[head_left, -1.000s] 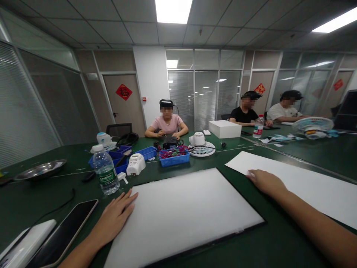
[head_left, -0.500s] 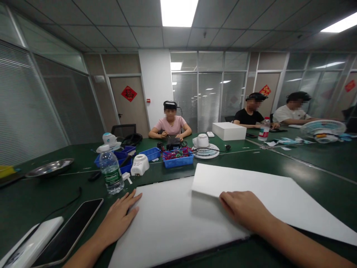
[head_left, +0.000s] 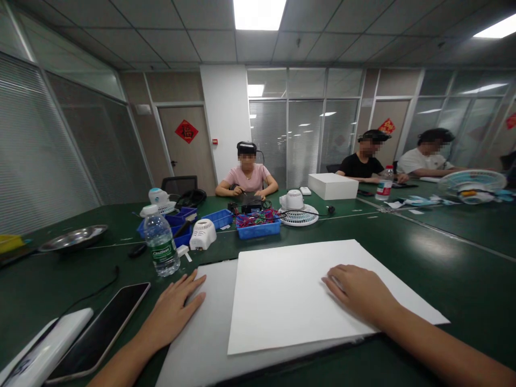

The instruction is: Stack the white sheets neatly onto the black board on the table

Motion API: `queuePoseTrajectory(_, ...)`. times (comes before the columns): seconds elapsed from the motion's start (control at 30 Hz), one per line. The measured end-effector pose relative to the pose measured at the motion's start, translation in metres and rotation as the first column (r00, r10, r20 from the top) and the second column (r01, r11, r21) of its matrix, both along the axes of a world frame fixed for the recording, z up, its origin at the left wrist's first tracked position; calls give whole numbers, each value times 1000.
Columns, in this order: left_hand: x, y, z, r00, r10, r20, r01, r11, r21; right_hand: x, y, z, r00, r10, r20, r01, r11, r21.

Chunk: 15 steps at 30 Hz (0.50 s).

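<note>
While off-centre, sheet [head_left: 282,306] across board [head_left: 197,341] edge

Board [head_left: 201,333] partly hidden under sheet [head_left: 282,295]; far L of sheet, yellow obj. [head_left: 10,243] & white device [head_left: 62,341] cut off at view edge.
</note>
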State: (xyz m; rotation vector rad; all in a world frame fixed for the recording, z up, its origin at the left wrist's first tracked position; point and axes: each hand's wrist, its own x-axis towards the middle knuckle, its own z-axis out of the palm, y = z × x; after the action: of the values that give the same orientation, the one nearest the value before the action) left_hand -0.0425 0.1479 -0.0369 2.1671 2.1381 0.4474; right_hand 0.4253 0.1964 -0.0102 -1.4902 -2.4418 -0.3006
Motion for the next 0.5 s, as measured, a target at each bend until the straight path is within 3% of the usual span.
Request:
queuePoseTrajectory(0.13, 2, -3, 3, 1000, 6, 10, -6, 1000, -11, -11, -13, 3, 980, 193, -44, -196, 978, -73)
queuePoseTrajectory(0.3, 3, -3, 2, 1000, 1, 15, -1, 1000, 16, -22, -33, 5, 898, 405, -173, -432, 886, -169)
queuePoseTrajectory(0.5, -4, 3, -7, 1000, 9, 22, -10, 999, 37, -15, -35, 15, 847, 507, -159, -531, 814, -234)
